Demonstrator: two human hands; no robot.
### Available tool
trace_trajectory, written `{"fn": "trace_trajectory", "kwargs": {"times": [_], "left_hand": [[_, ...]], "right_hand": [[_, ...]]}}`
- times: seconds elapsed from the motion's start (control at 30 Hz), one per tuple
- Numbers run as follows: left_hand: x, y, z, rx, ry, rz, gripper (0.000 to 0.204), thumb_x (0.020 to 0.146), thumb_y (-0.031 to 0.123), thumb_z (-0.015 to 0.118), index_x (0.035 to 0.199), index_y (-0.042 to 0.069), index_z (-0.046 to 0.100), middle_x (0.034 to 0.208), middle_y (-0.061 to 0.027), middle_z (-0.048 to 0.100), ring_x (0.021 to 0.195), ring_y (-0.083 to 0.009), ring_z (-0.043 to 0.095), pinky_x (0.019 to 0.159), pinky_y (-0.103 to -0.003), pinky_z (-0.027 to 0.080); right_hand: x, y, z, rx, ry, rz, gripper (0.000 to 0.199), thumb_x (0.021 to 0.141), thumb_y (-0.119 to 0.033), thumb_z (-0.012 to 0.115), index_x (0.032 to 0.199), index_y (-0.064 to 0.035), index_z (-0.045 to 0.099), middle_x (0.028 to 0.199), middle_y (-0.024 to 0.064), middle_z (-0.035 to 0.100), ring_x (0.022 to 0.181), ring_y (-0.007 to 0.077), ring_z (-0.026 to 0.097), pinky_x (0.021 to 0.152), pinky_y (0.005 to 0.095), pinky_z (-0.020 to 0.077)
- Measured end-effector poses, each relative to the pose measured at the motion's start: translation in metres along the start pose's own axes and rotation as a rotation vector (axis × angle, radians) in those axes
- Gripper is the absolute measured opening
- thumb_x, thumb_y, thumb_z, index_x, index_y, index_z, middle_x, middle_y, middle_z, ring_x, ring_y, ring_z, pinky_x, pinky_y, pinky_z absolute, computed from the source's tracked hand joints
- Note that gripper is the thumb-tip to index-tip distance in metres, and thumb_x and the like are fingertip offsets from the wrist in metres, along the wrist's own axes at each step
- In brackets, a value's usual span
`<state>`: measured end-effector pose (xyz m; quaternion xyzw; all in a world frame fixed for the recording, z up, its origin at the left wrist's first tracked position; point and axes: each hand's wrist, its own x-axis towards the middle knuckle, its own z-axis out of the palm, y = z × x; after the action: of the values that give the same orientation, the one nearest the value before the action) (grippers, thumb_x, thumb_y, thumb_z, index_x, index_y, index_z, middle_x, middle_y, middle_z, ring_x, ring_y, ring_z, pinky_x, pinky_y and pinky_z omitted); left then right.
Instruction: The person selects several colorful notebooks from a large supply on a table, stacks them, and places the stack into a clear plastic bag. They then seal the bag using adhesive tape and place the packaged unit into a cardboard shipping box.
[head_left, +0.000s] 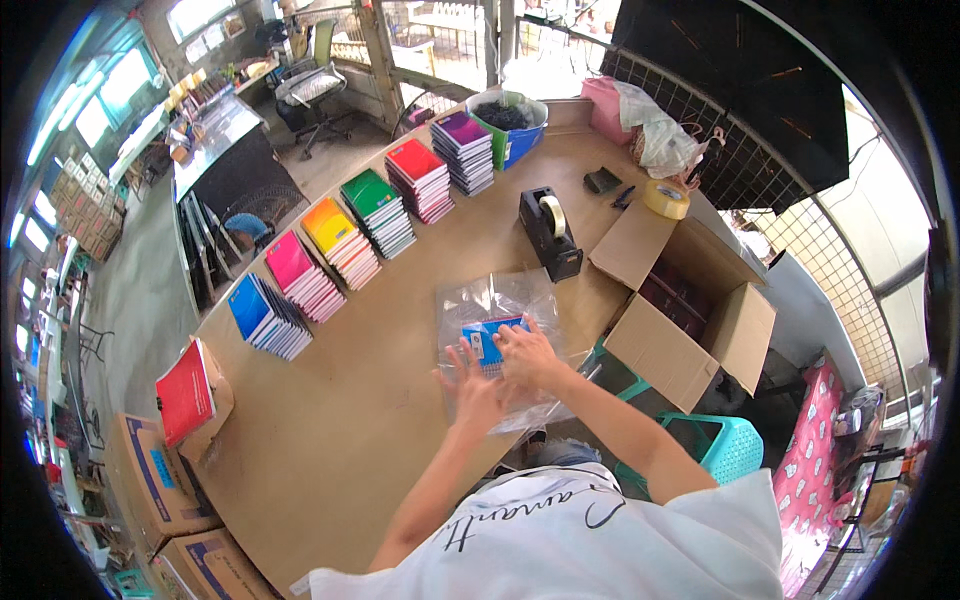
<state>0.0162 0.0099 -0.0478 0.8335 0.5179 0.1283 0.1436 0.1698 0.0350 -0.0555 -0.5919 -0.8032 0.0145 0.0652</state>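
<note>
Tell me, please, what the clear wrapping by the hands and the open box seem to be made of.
Clear wrapping: probably thin, glossy plastic film, since it creases, glints and shows the tabletop through. Open box: likely matte brown cardboard, judging by its folded flaps.

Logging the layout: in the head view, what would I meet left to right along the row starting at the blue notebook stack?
Blue stack, pink stack, yellow stack, green stack, red stack, purple stack, blue-and-green bin.
</note>
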Motion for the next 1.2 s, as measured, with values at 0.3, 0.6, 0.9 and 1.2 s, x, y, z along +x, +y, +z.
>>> {"fn": "trace_trajectory", "kwargs": {"times": [0.3,0.6,0.9,1.2], "left_hand": [[0.052,-0.13,0.021,-0.143,-0.042,-0.138,0.04,0.075,0.018,0.072,0.114,0.015,0.063,0.123,-0.0044,0.056,0.129,-0.0247,0.042,0.108,-0.066,0.005],[0.047,-0.043,0.033,-0.028,0.095,0.309,0.055,0.08,0.026,0.068,0.131,0.015,0.053,0.129,-0.0004,0.056,0.127,-0.0182,0.048,0.113,-0.059,0.008],[0.037,-0.021,0.047,0.072,0.139,0.213,0.052,0.079,0.029,0.067,0.129,0.021,0.056,0.134,0.0054,0.053,0.129,-0.0147,0.044,0.112,-0.062,0.003],[0.024,-0.006,0.054,0.046,0.232,0.063,0.054,0.076,0.027,0.07,0.128,0.021,0.058,0.134,0.0059,0.053,0.131,-0.0139,0.042,0.111,-0.064,0.002]], "right_hand": [[-0.019,-0.011,0.002,0.143,0.172,0.075,0.062,0.066,-0.019,0.07,0.123,0.0007,0.056,0.109,0.0069,0.056,0.111,0.0219,0.053,0.112,0.0567,0.0187],[-0.019,0.004,0.008,0.138,0.251,0.035,0.046,0.073,-0.021,0.068,0.114,-0.0021,0.06,0.103,0.0039,0.056,0.107,0.0199,0.055,0.113,0.0553,0.0159],[0.003,0.085,-0.023,-0.014,0.238,-0.21,0.038,0.068,-0.03,0.072,0.104,-0.0185,0.067,0.106,0.0025,0.063,0.113,0.0217,0.054,0.111,0.0624,0.0133],[-0.026,0.184,-0.02,0.446,0.43,0.301,0.016,0.073,-0.019,0.071,0.087,-0.0111,0.071,0.087,0.0078,0.068,0.081,0.0228,0.064,0.081,0.0417,0.0492]]}}
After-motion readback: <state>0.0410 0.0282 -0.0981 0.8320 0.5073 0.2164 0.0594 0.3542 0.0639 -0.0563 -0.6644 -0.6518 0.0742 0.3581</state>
